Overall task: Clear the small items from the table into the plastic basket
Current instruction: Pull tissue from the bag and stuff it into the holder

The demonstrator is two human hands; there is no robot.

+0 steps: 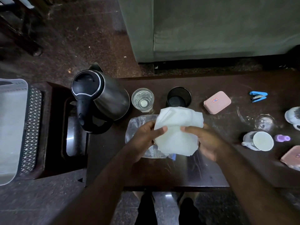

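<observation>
Head view, left to right: a plastic basket [12, 127] is being carried by a low stand beside the desk [162, 172]. A steel kettle [103, 98] is standing at the desk's left end, followed by a glass [142, 99] and a dark cup [178, 96]. A white tissue [177, 129] is being held above a clear plastic bag [138, 125], pinched by the left hand [144, 137] and the right hand [206, 140], each grip clamped on an edge. Farther right, a pink case [217, 102], a blue stapler [259, 96] and a white mug [259, 141] are lying well apart.
</observation>
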